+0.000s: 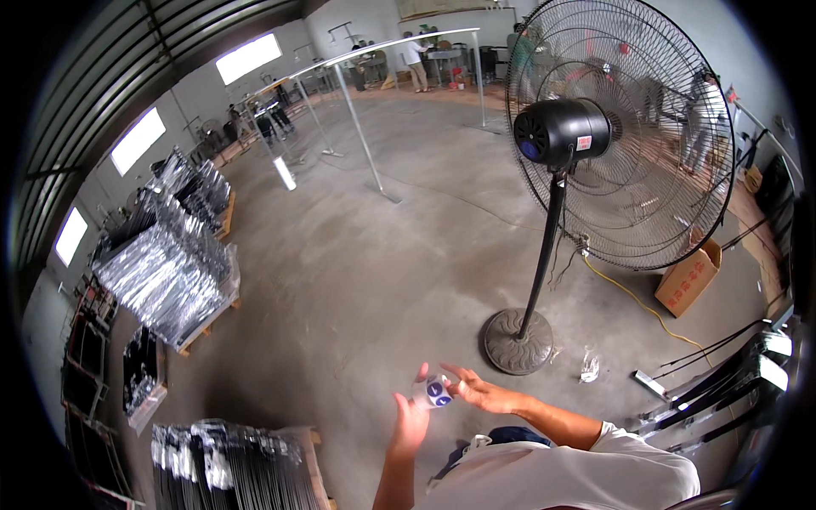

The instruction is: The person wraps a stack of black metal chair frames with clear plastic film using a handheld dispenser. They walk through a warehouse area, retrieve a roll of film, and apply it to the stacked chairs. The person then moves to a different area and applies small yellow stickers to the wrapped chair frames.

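Floor: grey concrete, blotchy, bare over a broad stretch left of the black pedestal fan, which serves as reference point. Room: a large workshop; ribbed roof and bright windows far to the fan's left. Beyond the fan, people stand near the back wall, one in a white top; others show through the fan's wire guard, partly obscured.

Your hands are nearer you than the fan's round base, slightly to its left. Your left hand grips a white roll with blue round labels between thumb and fingers. Your right hand is close against it, fingers spread at the roll's right side; cannot tell whether they pinch it.

Surroundings: left of the fan, well apart, a large stack in shiny wrap sits on a pallet; a bundle of black bars lies nearer you than the fan. A tall metal frame stands beyond the fan's base, to its left. Right of the base: crumpled clear plastic near it, an open cardboard box farther off, and black tubes at the edge.

Obstructions: fan guard covers part of your far-right view; a yellow cord crosses the floor right of the fan.
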Demonstrator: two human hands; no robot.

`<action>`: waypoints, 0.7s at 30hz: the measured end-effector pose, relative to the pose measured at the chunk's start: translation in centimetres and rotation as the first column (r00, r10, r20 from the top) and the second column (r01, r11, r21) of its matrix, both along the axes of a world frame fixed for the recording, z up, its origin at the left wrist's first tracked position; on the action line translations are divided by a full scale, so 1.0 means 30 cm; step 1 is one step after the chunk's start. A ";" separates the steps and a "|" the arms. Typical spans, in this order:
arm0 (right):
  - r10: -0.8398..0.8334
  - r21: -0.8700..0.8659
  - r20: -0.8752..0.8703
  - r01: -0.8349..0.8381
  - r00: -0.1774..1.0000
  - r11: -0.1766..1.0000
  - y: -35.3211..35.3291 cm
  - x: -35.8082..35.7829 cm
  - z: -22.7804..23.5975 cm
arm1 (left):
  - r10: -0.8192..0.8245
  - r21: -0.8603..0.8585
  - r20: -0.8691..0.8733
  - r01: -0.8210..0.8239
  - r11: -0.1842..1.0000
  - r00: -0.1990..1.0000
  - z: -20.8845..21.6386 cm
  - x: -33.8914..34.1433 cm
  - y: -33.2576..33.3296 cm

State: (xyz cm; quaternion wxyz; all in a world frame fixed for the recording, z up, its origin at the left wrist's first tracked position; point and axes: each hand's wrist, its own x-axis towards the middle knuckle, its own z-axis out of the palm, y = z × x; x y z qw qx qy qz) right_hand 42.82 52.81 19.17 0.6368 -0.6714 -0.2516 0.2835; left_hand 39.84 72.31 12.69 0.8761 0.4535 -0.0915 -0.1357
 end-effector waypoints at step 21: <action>0.156 0.103 0.124 -0.169 0.980 0.980 0.424 1.312 0.035 | 0.324 0.229 0.071 -0.331 0.915 0.944 0.186 1.117 0.342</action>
